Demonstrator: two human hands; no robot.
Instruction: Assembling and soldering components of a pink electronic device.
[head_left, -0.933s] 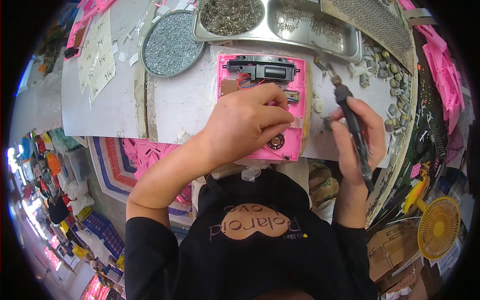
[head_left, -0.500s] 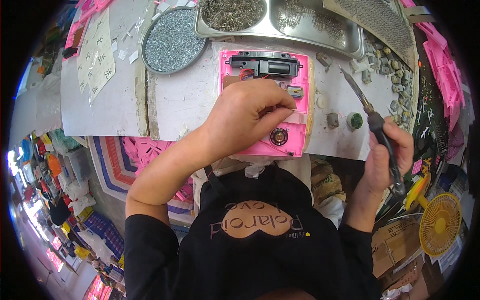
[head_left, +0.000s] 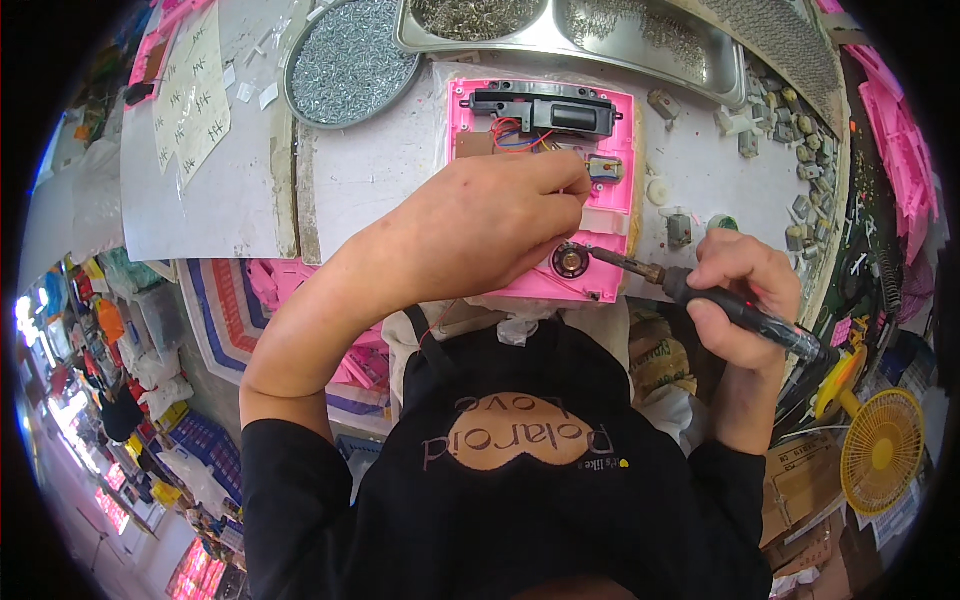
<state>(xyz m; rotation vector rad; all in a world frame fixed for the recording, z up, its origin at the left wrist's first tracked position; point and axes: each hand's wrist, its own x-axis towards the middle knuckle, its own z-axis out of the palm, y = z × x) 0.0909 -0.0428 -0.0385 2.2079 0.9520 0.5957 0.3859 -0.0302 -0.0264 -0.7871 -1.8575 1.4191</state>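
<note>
My right hand (head_left: 745,295) grips a black-handled soldering iron (head_left: 728,303), its tip at the edge of a small round speaker (head_left: 571,261). The speaker sits in a pink plastic housing (head_left: 610,224) lying on the bench. Over the housing, my left hand (head_left: 515,220) has its fingers pinched together close to the speaker; what they hold is hidden. Beyond that hand, red and blue wires (head_left: 512,132) run below a black plastic assembly (head_left: 555,110). A small metal motor (head_left: 605,169) is set in the housing beside my left fingertips.
A round tray of screws (head_left: 352,68) and a steel tray (head_left: 655,50) with small metal parts stand at the back. Several small motors (head_left: 806,150) lie to the right, with a loose one (head_left: 679,229) nearer. A yellow fan (head_left: 881,452) stands low at right.
My right hand has brought the soldering iron left and down, from above the bench to the speaker. My left hand's fingers have shifted slightly toward the speaker.
</note>
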